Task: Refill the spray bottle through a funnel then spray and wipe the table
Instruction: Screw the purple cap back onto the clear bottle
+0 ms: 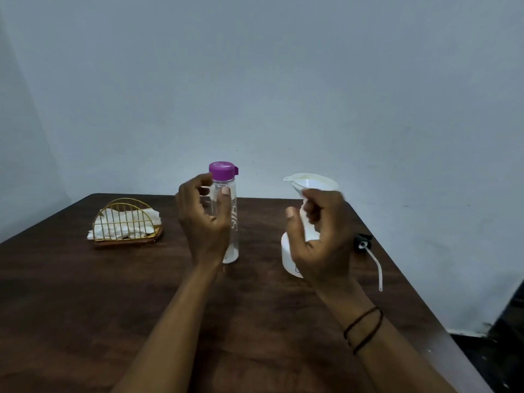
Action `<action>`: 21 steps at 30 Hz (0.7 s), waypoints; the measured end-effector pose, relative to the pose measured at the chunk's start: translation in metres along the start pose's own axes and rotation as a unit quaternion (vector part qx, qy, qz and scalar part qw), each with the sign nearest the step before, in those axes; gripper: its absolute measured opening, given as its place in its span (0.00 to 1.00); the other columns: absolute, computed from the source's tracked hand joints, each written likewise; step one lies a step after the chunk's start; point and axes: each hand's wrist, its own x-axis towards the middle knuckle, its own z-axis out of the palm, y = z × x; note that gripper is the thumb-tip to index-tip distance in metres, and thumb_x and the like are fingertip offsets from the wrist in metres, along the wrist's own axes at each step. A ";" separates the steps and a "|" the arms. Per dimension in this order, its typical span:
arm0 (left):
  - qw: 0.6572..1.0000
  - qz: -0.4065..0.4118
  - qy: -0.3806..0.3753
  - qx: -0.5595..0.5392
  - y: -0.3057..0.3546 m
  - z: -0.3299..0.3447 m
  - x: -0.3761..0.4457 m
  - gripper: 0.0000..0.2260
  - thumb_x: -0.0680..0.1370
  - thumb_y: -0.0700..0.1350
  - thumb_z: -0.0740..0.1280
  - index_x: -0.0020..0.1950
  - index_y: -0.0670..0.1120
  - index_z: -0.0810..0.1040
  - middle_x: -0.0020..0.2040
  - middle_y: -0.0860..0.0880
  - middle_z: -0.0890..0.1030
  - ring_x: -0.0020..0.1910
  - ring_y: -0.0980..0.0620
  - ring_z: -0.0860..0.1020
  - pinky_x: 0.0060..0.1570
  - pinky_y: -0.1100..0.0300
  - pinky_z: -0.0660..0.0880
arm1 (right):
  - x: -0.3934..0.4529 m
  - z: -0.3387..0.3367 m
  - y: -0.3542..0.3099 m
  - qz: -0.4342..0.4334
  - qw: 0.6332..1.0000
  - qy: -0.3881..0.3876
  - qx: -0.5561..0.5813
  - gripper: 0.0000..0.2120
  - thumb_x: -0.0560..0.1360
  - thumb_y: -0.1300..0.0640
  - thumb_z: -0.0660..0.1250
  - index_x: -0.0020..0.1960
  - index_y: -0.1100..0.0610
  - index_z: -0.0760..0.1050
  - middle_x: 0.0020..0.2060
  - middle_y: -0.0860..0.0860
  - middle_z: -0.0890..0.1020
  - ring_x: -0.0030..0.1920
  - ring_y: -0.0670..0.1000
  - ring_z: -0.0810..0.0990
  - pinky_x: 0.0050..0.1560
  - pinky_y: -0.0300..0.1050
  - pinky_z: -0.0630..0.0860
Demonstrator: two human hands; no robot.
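A clear water bottle (231,211) with a purple cap (222,171) stands upright at mid-table. My left hand (205,219) hovers just in front of it, fingers spread, holding nothing. To the right stands the white spray bottle (289,258) with its head off and a white funnel (312,181) sitting in its neck. My right hand (320,236) curls around the neck just under the funnel. Its fingertips are blurred at the funnel's stem and its thumb stays a little apart. The black spray head (363,241) lies on the table to the right, and its white dip tube (377,268) points toward me.
A gold wire holder (126,222) with white tissues sits on a wooden base at the left of the dark wooden table (85,307). The table's right edge runs diagonally close to the spray head. A pale wall stands right behind the table.
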 end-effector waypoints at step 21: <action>0.922 -0.114 -0.315 -0.193 0.040 0.060 -0.035 0.24 0.83 0.42 0.61 0.79 0.51 0.60 0.72 0.58 0.69 0.69 0.54 0.72 0.49 0.75 0.73 | -0.010 -0.006 0.068 0.249 0.967 -0.053 0.000 0.21 0.79 0.53 0.62 0.71 0.44 0.65 0.64 0.48 0.76 0.60 0.52 0.79 0.53 0.58 0.80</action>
